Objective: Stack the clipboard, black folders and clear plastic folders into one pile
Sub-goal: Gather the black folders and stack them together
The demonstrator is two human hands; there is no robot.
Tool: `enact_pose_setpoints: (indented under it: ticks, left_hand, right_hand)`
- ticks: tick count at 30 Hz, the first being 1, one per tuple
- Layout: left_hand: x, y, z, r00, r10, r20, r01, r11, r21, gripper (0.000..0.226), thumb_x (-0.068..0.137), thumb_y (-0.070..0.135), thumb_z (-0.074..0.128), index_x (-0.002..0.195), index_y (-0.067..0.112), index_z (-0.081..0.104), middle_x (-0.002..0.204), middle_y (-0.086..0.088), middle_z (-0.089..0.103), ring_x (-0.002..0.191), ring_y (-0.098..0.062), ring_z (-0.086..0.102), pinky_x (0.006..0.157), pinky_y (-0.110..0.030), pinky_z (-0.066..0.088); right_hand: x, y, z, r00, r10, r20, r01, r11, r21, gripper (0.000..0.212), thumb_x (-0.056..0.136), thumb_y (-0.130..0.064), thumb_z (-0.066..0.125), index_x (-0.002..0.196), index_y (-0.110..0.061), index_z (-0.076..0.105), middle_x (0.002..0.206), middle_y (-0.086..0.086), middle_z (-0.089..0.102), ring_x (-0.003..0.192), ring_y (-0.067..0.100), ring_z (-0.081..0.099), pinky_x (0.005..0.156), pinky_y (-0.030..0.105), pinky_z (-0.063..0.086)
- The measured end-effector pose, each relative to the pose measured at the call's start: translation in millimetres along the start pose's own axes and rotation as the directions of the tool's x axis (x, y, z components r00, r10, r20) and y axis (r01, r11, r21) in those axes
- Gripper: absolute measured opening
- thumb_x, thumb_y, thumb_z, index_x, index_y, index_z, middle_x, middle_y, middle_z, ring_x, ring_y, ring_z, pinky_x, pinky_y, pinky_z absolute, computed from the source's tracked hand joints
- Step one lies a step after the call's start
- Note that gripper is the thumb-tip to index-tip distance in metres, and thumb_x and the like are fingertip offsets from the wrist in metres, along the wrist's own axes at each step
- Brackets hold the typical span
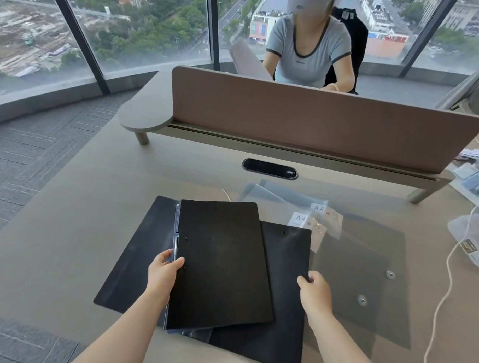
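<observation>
A black folder (219, 262) lies on top of the pile in the middle of the desk. My left hand (163, 272) grips its left edge, beside a metal clip. Under it, a second black folder (286, 291) sticks out to the right, and my right hand (314, 290) holds its right edge. A flat black board (138, 254) pokes out at the left, beneath both. Clear plastic folders (360, 267) with A4 labels and snap buttons lie to the right, partly under the black folders.
A brown divider panel (316, 121) stands across the desk behind the pile, with a person seated beyond it. A black cable port (270, 168) sits in the desk. A white cord (446, 283), plastic bags and papers lie at the right edge.
</observation>
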State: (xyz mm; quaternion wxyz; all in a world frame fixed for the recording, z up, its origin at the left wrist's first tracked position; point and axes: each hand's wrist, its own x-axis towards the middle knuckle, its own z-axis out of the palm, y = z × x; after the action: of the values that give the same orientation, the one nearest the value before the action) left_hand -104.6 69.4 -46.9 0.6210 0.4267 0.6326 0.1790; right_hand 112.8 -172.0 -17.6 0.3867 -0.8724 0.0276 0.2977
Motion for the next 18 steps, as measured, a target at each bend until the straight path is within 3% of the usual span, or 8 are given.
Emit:
enact_pose_setpoints:
  ticks: [5, 9, 13, 18]
  left_hand:
    - [4, 5, -3, 1.000, -0.013, -0.009, 0.013, 0.999, -0.032, 0.044, 0.093, 0.007, 0.067, 0.136, 0.013, 0.056, 0.125, -0.013, 0.064, 0.110, -0.033, 0.065, 0.101, -0.054, 0.051]
    - [6, 11, -11, 0.999, -0.022, -0.029, 0.020, 0.998, -0.067, 0.047, 0.091, 0.005, 0.068, 0.136, 0.013, 0.058, 0.123, -0.012, 0.066, 0.101, -0.029, 0.064, 0.096, -0.048, 0.053]
    - [6, 17, -14, 0.999, -0.033, -0.030, 0.030, 0.994, -0.103, 0.047, 0.091, 0.005, 0.067, 0.137, 0.011, 0.057, 0.121, -0.014, 0.066, 0.098, -0.029, 0.062, 0.089, -0.043, 0.051]
    - [7, 20, -14, 0.999, -0.042, -0.022, 0.039, 0.990, -0.135, 0.049, 0.092, 0.002, 0.065, 0.139, 0.009, 0.056, 0.128, -0.016, 0.065, 0.105, -0.032, 0.061, 0.095, -0.044, 0.050]
  right_hand:
    - [0, -13, -6, 0.992, -0.101, -0.070, 0.105, 0.992, 0.063, 0.016, 0.093, -0.008, 0.043, 0.077, -0.009, 0.040, 0.069, 0.004, 0.039, 0.057, 0.021, 0.031, 0.054, 0.031, 0.028]
    - [5, -35, -26, 0.970, -0.190, -0.155, 0.201, 0.978, 0.061, 0.010, 0.092, -0.006, 0.041, 0.085, -0.005, 0.049, 0.068, 0.005, 0.048, 0.061, 0.025, 0.041, 0.058, 0.035, 0.034]
    - [10, -67, -50, 0.934, -0.301, -0.193, 0.311, 0.950, 0.021, 0.013, 0.090, -0.004, 0.042, 0.077, -0.002, 0.046, 0.063, 0.005, 0.046, 0.060, 0.026, 0.039, 0.055, 0.034, 0.031]
    - [11, -102, -81, 0.906, -0.364, -0.217, 0.388, 0.918, 0.079, 0.015, 0.088, -0.004, 0.045, 0.079, -0.008, 0.056, 0.062, 0.003, 0.053, 0.058, 0.024, 0.044, 0.058, 0.034, 0.036]
